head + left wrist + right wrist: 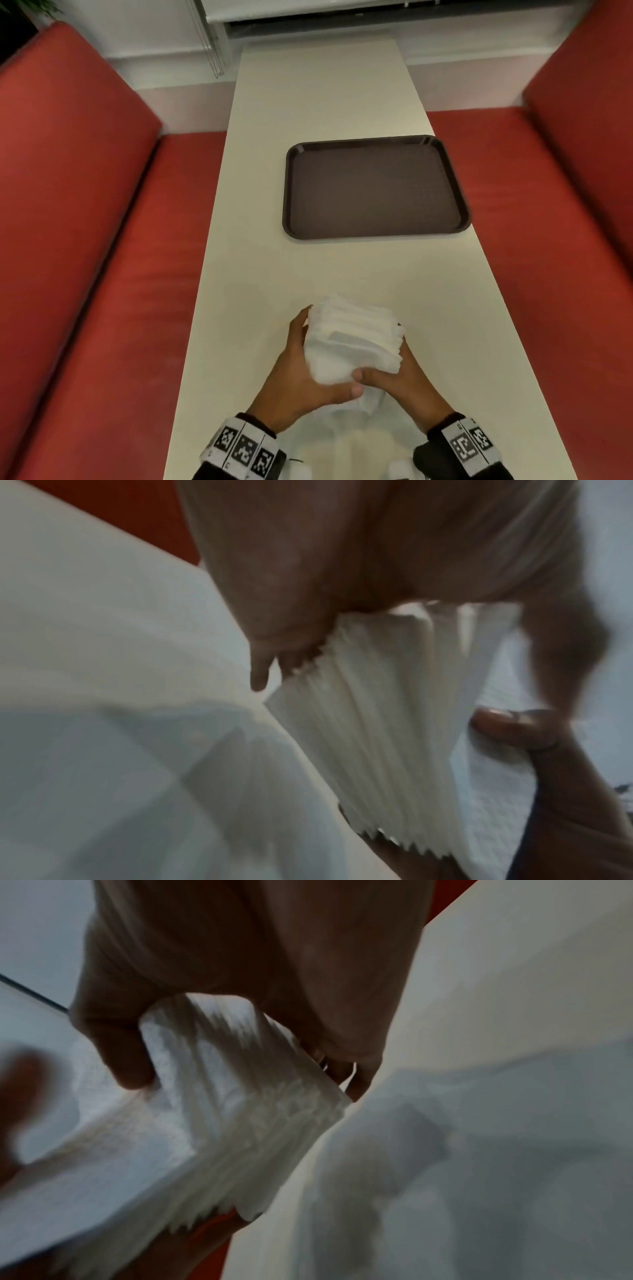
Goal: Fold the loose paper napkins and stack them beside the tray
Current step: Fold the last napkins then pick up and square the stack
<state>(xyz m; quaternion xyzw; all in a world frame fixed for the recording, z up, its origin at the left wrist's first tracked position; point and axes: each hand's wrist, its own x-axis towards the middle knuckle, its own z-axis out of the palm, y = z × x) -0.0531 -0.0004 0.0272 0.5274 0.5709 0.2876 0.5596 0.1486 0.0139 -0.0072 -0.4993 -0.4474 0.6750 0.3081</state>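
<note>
A thick stack of white paper napkins [356, 339] is held above the near end of the white table [325, 102], tilted and fanned out. My left hand [301, 363] grips its left side, thumb on the near edge. My right hand [400, 373] grips its right side, thumb on top. The left wrist view shows the stack's layered edge [377, 723] between my fingers [260, 653] and the other hand's thumb [514, 723]. The right wrist view shows the napkins [240, 1096] bent under my thumb [116, 1047]. The dark brown tray [373, 188], nothing in it, lies farther along the table, toward its right edge.
Red padded bench seats [102, 240] run along both sides of the narrow table. A white wall and window sill close off the far end. Bare tabletop lies between the tray and my hands, and left of the tray.
</note>
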